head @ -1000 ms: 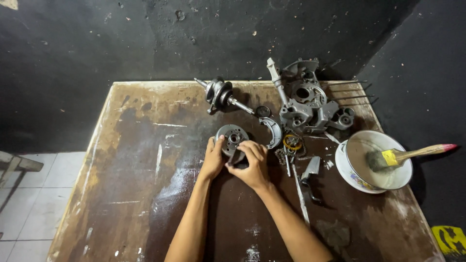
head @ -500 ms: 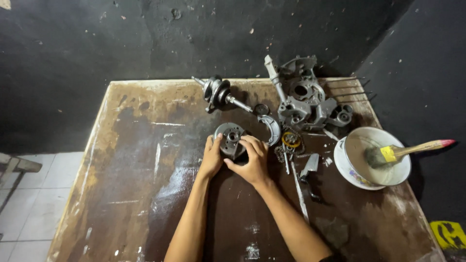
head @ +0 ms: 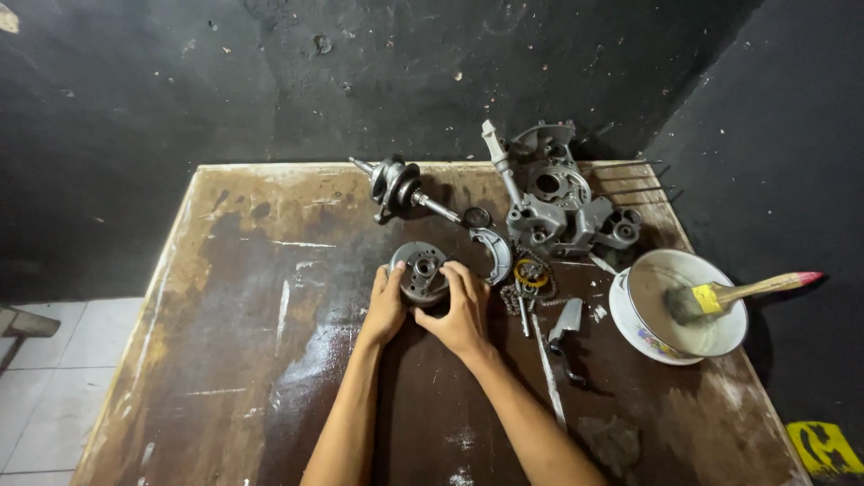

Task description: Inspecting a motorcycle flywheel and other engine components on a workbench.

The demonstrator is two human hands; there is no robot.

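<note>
The worn wooden table [head: 225, 342] is stained dark and scuffed pale in streaks, with greasy metal parts spread over its far half. A round grey metal drum [head: 419, 270], flat-faced with a raised hub and small holes around the centre, sits on the table near the middle. The left hand [head: 385, 309] cups its left edge and the right hand [head: 462, 310] wraps its right and near edge, fingers curled over the rim, so both hands are clamped on the drum from opposite sides with the part between them.

Just beyond it lies a crankshaft [head: 397, 185] with twin dark round webs and a thin shaft pointing right. A curved, pale brake shoe [head: 496, 252] lies just to the right of the drum. Further right stands a cast aluminium engine casing [head: 560, 202], rough and full of round bores. A short chain [head: 526, 283] is bunched below it. At the right edge a white bowl [head: 711, 337] holds a paintbrush [head: 720, 295] with a wooden handle.
</note>
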